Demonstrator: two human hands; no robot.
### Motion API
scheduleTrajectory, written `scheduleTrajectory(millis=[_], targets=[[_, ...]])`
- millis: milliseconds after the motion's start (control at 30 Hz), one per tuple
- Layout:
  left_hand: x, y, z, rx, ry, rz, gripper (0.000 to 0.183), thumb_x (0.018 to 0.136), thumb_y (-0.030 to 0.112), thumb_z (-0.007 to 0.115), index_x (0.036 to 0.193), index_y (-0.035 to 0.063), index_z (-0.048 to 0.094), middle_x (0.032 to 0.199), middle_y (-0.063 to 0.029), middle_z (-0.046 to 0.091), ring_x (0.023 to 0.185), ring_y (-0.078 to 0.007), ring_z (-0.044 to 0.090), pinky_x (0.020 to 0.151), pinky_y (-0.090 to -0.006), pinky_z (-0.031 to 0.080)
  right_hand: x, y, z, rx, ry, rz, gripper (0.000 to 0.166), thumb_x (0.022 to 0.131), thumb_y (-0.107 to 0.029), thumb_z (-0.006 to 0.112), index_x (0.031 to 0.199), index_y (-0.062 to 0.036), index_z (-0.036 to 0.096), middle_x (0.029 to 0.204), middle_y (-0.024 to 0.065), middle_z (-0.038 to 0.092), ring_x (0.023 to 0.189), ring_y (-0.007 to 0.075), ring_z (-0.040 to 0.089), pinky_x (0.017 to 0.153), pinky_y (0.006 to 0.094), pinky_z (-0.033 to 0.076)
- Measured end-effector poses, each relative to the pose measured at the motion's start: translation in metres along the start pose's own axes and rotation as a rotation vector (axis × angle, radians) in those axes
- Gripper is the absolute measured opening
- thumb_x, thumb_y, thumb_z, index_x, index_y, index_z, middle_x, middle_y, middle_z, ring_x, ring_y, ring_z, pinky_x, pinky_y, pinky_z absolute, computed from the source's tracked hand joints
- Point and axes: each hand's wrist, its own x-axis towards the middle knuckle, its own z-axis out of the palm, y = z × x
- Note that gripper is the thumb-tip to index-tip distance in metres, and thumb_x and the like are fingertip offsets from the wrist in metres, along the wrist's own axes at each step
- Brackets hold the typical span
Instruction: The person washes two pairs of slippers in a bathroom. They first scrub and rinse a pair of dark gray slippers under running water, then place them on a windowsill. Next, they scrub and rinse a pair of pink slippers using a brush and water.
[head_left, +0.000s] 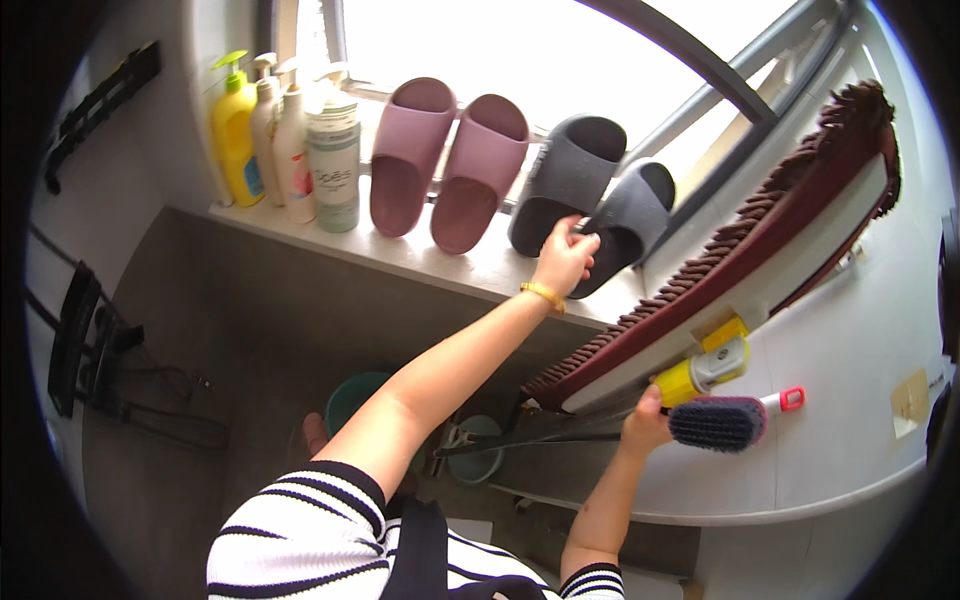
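Observation:
My left hand (566, 262) reaches over the window sill, its curled fingers at the inner edges of two dark grey slide slippers, the left slipper (574, 172) and the right slipper (622, 232). Whether it grips either one cannot be seen. Both slippers lean upright by the window, with water drops on the left one. Lower right, my right hand (645, 424) is closed around the yellow-and-grey neck (701, 371) of a flat mop, whose brown chenille head (750, 225) is raised along the wall. A dark-bristled scrubbing brush (716, 425) overlaps my right fingers; contact is unclear.
A pair of mauve slippers (480, 172) stands on the sill (480, 274), left of the grey pair. Several pump bottles (334, 172) fill its left end. Below are a green basin (356, 397) and a pale blue bucket (476, 450). Black racks (75, 341) line the left wall.

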Motion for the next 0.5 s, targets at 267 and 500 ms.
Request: scheduleTrajectory(millis=[267,500], targets=[[-0.168,0.012,-0.183,0.606,0.093,0.25,0.023,0.085,0.013,0.056,0.105,0.0044,0.058,0.09,-0.0018,0.059,0.073,-0.0053,0.053,0.066,-0.0217,0.046,0.036,-0.083,0.016,0.55,0.018,0.181,0.052,0.075,-0.008,0.058,0.123,0.005,0.041,0.102,0.0128,0.057,0.083,0.0191,0.056,0.079,0.0307,0.046],[-0.363,0.029,-0.409,1.098,0.625,0.065,0.017,0.08,0.011,0.056,0.096,0.0067,0.061,0.09,-0.0076,0.057,0.072,-0.0178,0.059,0.066,-0.0282,0.047,0.036,-0.237,0.104,0.95,-0.189,0.182,0.029,0.078,-0.014,0.055,0.102,0.0018,0.049,0.086,0.0089,0.058,0.075,0.0149,0.055,0.067,0.028,0.046]])
